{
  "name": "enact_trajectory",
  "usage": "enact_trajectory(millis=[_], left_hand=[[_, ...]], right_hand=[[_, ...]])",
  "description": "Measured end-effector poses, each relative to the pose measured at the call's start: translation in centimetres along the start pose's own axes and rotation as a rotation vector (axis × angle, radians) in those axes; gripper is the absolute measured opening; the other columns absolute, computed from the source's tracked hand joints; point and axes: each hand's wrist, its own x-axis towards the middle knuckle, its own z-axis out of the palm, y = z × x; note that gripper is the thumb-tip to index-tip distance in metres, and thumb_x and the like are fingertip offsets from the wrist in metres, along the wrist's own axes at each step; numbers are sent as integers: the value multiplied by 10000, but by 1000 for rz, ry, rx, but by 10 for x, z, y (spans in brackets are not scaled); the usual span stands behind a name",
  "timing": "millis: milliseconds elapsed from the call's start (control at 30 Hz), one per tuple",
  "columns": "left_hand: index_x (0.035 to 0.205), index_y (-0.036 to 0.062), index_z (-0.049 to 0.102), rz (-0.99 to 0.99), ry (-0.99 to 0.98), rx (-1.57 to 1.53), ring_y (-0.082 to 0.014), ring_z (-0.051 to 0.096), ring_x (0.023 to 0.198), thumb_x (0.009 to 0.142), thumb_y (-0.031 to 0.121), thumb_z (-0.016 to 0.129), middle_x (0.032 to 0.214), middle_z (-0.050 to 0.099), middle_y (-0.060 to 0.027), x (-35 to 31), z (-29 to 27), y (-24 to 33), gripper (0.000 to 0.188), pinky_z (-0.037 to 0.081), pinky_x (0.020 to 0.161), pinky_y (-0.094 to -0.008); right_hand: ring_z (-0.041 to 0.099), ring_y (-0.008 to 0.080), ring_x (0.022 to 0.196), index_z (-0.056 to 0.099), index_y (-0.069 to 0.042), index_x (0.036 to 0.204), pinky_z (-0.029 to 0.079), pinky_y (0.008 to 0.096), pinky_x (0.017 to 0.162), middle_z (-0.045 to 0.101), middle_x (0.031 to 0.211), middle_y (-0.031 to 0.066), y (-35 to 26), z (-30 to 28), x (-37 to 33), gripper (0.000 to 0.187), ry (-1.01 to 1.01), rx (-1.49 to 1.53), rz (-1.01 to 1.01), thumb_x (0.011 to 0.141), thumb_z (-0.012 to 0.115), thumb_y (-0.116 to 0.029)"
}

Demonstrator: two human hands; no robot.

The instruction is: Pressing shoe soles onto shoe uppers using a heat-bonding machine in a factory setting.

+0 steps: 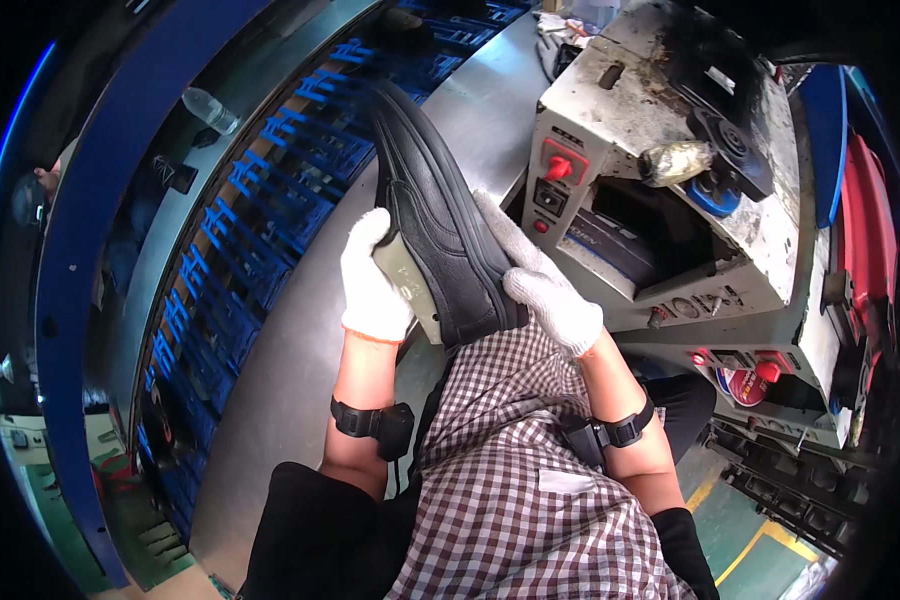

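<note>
A shoe factory workshop: the grip is on a black shoe (pixel 440 215) with a pale form (pixel 408 285) in its opening. Left of the grip are a metal bench (pixel 270 390) and blue bars (pixel 232 235); right, a grimy machine (pixel 590 100) with a red knob (pixel 560 167); below right, green floor (pixel 767 575).

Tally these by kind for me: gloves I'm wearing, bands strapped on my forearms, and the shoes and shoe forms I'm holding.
White gloves worn: 2
Black forearm bands: 2
Black shoe: 1
Pale green shoe form: 1
Total: 6
</note>
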Motion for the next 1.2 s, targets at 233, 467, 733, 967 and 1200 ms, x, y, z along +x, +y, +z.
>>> enact_trajectory(millis=[233,467,733,967,1200], left_hand=[[1254,26,700,26,0,-20,-322,692,1115,961,356,556,1246,731,-148,14,7,-2,464,532,1033,-465],[1203,31,687,-4,-49,3,-315,699,1096,958,279,572,1200,731,-151,11,14,-7,368,542,1021,-465],[1173,21,684,-18,-83,-10,-308,706,1075,954,182,589,1184,726,-160,8,17,-10,288,562,990,-454],[1535,25,432,310,-323,676,-329,488,1410,1061,454,476,1496,554,-176,-4,22,-11,641,322,1222,-469],[1557,90,438,-51,-672,-306,-355,487,1402,1029,741,306,1557,491,-176,26,40,-20,849,368,1218,-502]], right_hand=[[244,233,1578,203,3,1658,147,352,1287,270,1707,162,-23,4,-11,848,98,42,21,877,496,-150],[198,255,1594,187,2,1655,146,369,1291,221,1720,164,-10,-6,-19,789,102,-76,-23,1071,477,-445],[194,227,1589,134,-8,1663,174,357,1281,190,1729,152,-5,-7,-18,756,139,-65,33,1116,446,-426],[511,330,1417,308,-11,1607,444,473,1174,420,1609,200,2,1,-28,671,338,542,143,1099,475,-418],[619,447,1065,346,-73,1579,579,500,700,480,1367,331,26,36,-29,739,-365,1686,156,1045,474,-567]])
